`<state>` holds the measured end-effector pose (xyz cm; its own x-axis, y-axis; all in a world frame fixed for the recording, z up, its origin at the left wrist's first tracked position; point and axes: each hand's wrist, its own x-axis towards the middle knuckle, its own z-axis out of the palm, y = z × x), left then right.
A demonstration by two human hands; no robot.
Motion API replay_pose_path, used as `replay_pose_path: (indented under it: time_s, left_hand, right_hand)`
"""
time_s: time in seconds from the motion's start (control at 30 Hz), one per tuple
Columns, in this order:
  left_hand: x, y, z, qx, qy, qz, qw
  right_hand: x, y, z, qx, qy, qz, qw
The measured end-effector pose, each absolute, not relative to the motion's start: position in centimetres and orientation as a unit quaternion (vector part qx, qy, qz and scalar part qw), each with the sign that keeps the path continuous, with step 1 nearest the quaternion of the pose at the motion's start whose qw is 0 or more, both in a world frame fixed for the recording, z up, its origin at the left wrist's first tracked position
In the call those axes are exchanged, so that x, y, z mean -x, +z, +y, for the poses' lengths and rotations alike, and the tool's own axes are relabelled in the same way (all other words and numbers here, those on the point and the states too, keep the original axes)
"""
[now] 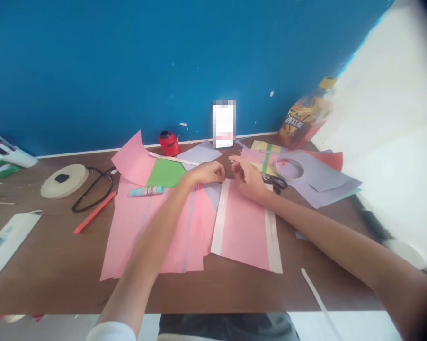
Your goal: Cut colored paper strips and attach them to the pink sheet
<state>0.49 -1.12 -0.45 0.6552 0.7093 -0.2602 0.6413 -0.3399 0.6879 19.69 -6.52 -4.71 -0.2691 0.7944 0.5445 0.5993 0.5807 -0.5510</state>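
Observation:
A pink paper sheet with white strips along both long sides lies in front of me. At its top left corner my left hand is closed, fingertips pressed together; what they hold, if anything, is too small to make out. My right hand hovers over the sheet's top edge, fingers bent and apart, with nothing visible in them. More pink sheets with bluish strips spread under my left forearm. On them rest a light-blue glue stick and a green paper piece.
A phone leans against the blue wall. Scissors, a tape roll, coloured papers and a drink bottle lie or stand right. Leftward are a red thread spool, a black cord and a white disc.

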Motion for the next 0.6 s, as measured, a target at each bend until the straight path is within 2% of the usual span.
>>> replay_pose_path:
  time_s: [0.17,0.27,0.4,0.6]
  left_hand:
    - [-0.4,-0.9,-1.0,-0.796,0.066,0.352,0.487]
    - [-0.4,-0.8,-1.1,-0.771,0.072,0.343,0.532]
    - [0.1,-0.6,-1.4,-0.717,0.095,0.367,0.584]
    - [0.4,-0.7,-1.4,-0.682,0.128,0.404,0.596]
  right_hand:
    - [-19.5,-4.2,-6.4,0.429,0.07,-0.832,0.345]
    - [-19.6,-4.0,-6.1,0.441,0.084,-0.839,0.308]
    - [-19.8,-3.5,-5.7,0.455,0.197,-0.813,0.304]
    - [-20.1,-3.4,-5.3,0.409,0.346,-0.775,0.335]
